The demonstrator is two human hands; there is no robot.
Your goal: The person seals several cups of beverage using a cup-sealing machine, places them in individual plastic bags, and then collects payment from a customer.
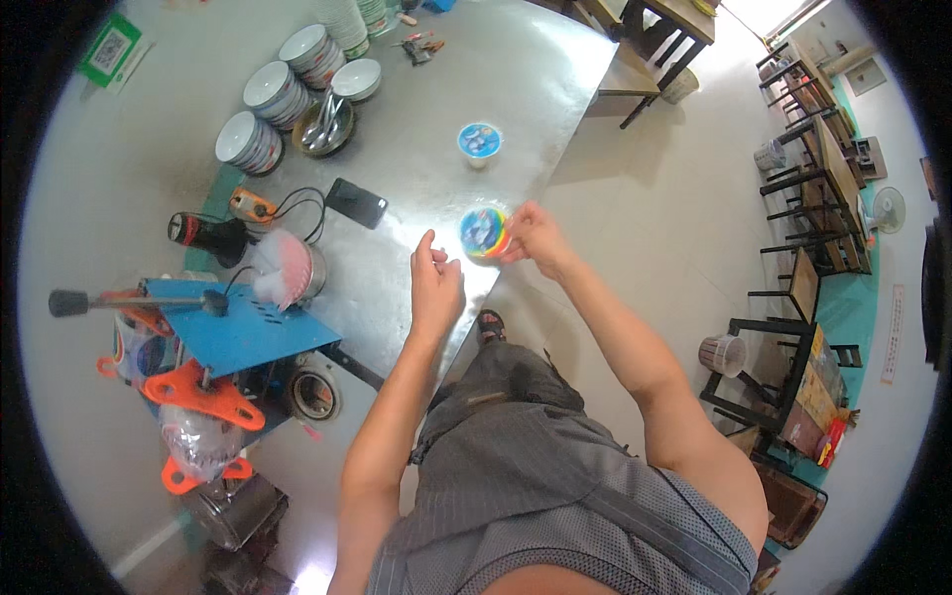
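Observation:
My right hand [537, 242] grips the side of a sealed plastic cup [483, 232] with a blue printed film lid and a rainbow-coloured edge, near the front edge of the metal table [416, 178]. To the left of that cup, my left hand [436, 286] holds nothing, its fingers partly spread over the tabletop. Farther back stands a second sealed cup [479, 143] with a similar blue lid. A black smartphone [357, 202] lies on the metal surface to the left. Whether the held cup touches the table cannot be told.
Stacked bowls [277, 93], a bowl of metal spoons [323, 126] and an orange power strip [253, 204] line the table's left side. Nearer stands a blue-topped machine [238, 327] with a lever, beside a pink-and-white container [286, 271]. Wooden tables and stools [803, 286] stand at right.

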